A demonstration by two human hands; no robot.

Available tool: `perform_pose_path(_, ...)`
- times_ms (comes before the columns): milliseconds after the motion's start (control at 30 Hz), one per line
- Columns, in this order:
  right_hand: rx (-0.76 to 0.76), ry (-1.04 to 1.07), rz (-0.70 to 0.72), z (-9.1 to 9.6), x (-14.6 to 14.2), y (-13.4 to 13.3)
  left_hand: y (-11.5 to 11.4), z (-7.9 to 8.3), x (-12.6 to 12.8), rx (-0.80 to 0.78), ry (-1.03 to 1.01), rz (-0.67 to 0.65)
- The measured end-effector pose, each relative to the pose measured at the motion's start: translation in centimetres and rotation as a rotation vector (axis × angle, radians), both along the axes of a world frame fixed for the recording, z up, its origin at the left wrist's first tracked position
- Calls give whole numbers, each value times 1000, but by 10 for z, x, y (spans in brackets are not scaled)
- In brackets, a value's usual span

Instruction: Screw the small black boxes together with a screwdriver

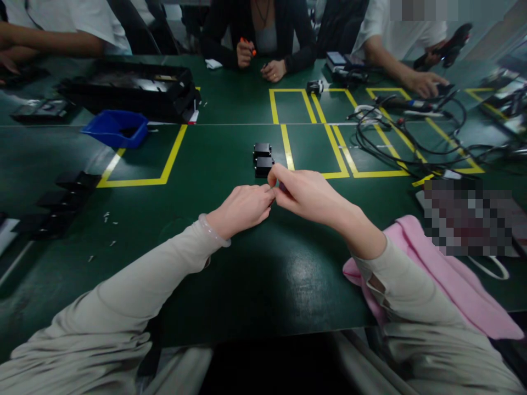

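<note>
My left hand [242,208] and my right hand [307,195] meet fingertip to fingertip over the green table [255,285]. Both are pinched closed around something tiny between them that I cannot make out. Just beyond the fingertips two small black blocks [262,159] sit one behind the other on the table, apart from both hands. A clear bracelet circles my left wrist.
A blue bin [115,129] and a black tray [132,88] stand at the back left, black parts [61,200] at the left edge. Tangled cables [395,131] lie at the right. A pink cloth [444,280] rests by my right arm. Other people's hands work across the table.
</note>
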State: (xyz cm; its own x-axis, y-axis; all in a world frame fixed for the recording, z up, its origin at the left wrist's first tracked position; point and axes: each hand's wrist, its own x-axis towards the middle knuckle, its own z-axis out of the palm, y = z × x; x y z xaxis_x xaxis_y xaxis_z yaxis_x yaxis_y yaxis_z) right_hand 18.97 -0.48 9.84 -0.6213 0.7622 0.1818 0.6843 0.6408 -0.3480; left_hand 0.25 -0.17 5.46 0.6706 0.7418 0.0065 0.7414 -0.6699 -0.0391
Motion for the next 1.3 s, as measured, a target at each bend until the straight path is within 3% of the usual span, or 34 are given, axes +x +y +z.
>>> perform_pose_path(400,22,-137,-41,3,-2,0,-1,1,5,-3,86,18)
perform_pose_path(633,8,-93,-30,4,1,-2,-4,12,11,-53,170,48)
perform_pose_path(1100,2,-73,-42,3,6,4,-5,12,10,-71,204,50)
perform_pose_path(1300,-46,-27,29,5,8,5,-4,12,9,-89,181,56)
